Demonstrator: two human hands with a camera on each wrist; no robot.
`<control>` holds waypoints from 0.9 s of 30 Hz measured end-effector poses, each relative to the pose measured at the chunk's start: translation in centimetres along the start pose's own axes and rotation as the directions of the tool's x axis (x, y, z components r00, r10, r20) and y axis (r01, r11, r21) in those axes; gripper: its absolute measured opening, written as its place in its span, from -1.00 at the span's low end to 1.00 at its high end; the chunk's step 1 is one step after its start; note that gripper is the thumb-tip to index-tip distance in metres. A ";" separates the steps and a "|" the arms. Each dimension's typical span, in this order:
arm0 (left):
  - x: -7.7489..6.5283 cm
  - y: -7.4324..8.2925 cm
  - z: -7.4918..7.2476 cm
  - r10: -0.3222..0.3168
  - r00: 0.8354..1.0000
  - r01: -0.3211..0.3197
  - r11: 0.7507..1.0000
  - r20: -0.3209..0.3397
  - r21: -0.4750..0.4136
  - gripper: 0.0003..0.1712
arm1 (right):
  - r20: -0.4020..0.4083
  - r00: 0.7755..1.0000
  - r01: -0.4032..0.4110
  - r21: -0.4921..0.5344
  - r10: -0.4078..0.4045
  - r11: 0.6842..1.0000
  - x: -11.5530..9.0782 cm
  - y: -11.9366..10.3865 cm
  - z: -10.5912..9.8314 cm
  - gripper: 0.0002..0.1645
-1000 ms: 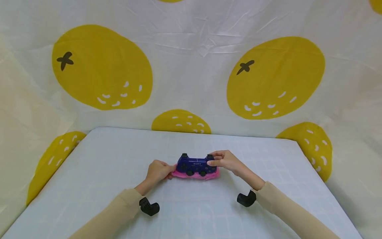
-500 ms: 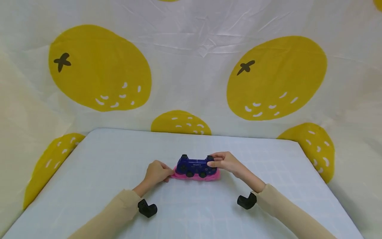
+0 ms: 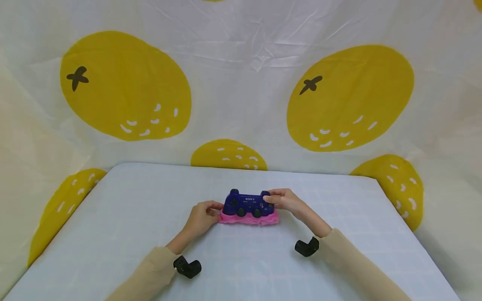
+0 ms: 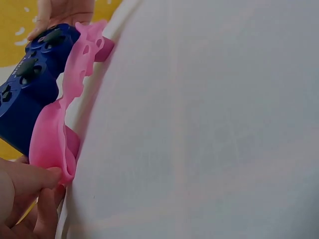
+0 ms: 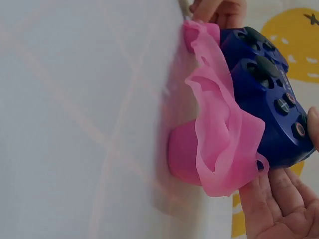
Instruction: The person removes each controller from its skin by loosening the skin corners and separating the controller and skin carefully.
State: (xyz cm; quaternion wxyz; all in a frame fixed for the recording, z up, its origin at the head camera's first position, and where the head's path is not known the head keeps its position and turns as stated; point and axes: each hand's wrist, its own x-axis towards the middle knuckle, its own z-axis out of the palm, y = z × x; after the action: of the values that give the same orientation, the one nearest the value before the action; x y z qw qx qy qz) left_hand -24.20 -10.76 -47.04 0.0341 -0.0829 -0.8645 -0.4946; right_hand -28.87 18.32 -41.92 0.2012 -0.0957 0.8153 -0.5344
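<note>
A dark blue Sony game controller (image 3: 249, 204) is held upright over the table, its face turned toward me. A pink, rubbery cover (image 3: 248, 219) hangs on its lower part. Seen from the right wrist, the loose cover (image 5: 219, 119) is crumpled and leaves the thumbsticks and buttons bare. My right hand (image 3: 290, 202) grips the controller's right end, thumb on the front by the buttons, fingers behind. At the opposite end my left hand (image 3: 200, 217) pinches the cover's edge; the left wrist view shows the thumb on the pink cover (image 4: 50, 134). The controller's back is hidden.
A pale checked cloth covers the table (image 3: 248, 263). Behind it hangs a white sheet with large yellow fruit prints (image 3: 126, 85). Each wrist carries a small black camera, one at the left sleeve (image 3: 187, 266) and one at the right sleeve (image 3: 306, 247).
The controller has risen slightly and tipped so that its face shows more. My left hand's fingers have shifted along the left end of the cover. The right hand keeps its grip.
</note>
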 end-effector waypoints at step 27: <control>-0.1 -0.7 -1.0 0.070 0.976 -0.073 0.997 0.208 0.009 -0.52 | -0.112 0.994 -0.020 -0.119 0.007 0.993 -0.4 1.8 1.0 -0.47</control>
State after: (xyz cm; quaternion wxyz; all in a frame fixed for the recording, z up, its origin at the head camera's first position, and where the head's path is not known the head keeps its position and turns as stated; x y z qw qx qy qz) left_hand -24.24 -11.94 -47.16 -0.0379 -0.1649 -0.8639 -0.4744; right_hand -27.99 18.39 -43.75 0.1530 -0.0723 0.8564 -0.4878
